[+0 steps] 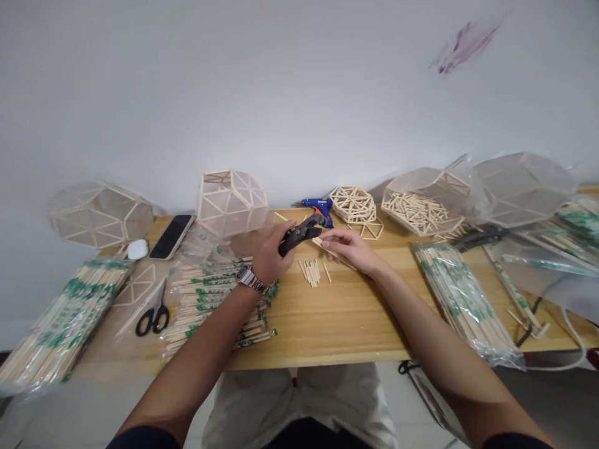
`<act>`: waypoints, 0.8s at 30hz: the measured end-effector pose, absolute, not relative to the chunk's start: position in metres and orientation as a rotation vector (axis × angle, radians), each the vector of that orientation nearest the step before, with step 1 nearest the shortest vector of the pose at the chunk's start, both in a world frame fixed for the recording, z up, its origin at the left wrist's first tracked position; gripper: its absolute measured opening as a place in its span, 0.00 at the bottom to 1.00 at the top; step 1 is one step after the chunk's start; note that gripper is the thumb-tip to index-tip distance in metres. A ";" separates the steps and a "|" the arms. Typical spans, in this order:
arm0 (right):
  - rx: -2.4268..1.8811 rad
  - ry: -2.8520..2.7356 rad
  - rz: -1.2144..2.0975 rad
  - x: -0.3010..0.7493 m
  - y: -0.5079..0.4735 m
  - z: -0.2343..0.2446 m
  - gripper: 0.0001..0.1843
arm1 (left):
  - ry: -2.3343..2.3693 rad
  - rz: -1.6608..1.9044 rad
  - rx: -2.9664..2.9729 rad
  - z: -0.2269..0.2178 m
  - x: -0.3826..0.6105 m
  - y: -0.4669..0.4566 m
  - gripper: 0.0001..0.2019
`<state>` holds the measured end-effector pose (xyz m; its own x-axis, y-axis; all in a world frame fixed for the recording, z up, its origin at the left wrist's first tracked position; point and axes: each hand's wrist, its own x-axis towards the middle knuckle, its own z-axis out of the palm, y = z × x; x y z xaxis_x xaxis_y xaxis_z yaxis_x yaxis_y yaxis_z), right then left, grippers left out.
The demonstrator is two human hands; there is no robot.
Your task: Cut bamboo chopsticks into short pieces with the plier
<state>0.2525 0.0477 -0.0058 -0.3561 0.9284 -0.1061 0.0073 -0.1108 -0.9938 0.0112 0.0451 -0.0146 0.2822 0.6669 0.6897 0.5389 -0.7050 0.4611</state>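
Cutter look: a hand-held plier-like tool (299, 236), black, with a compact head.
Cutter pose: raised above the tabletop (327, 318), handles inside the left hand (276, 252), head pointing right and slightly toward the wall.
Cutter state: the two jaws appear parted; whether they touch wood is unclear.
Stick look: pale, slim, straight bare wood (347, 263); whether one piece or several is hard to tell.
Stick pose: slanting from just beside the cutter's head toward the near right, partly hidden by the right hand (349, 248) gripping it.
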 end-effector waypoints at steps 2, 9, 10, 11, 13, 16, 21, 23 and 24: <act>-1.063 -1.406 1.572 0.252 0.047 -0.007 0.20 | 1.078 1.343 2.440 -0.015 0.012 0.044 0.31; -1.002 -1.365 1.632 0.252 0.048 -0.008 0.22 | 0.975 1.228 2.493 -0.014 0.013 0.041 0.36; -1.009 -1.340 1.637 0.252 0.048 -0.007 0.23 | 0.976 1.233 2.484 -0.013 0.013 0.041 0.35; -1.016 -1.307 1.638 0.252 0.048 -0.006 0.24 | 0.991 1.240 2.473 -0.013 0.013 0.041 0.34; -1.024 -1.228 1.629 0.252 0.048 -0.004 0.25 | 1.072 1.242 2.448 -0.014 0.013 0.041 0.29; -1.010 -1.130 1.592 0.252 0.049 -0.004 0.28 | 1.280 1.176 2.387 -0.016 0.011 0.044 0.22; -0.982 -1.115 1.504 0.255 0.051 -0.004 0.26 | 1.508 1.035 2.299 -0.023 0.009 0.053 0.19; -0.970 -1.132 1.489 0.255 0.050 -0.003 0.25 | 1.533 0.987 2.284 -0.024 0.009 0.055 0.20; -0.959 -1.144 1.489 0.254 0.049 -0.002 0.25 | 1.533 0.962 2.284 -0.024 0.009 0.055 0.21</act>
<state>0.2542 0.0494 -0.0021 -0.1995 0.9797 -0.0194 -0.2334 -0.0668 -0.9701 0.0092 0.0553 -0.0237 0.2385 0.8884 0.3923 0.7397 -0.4279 0.5194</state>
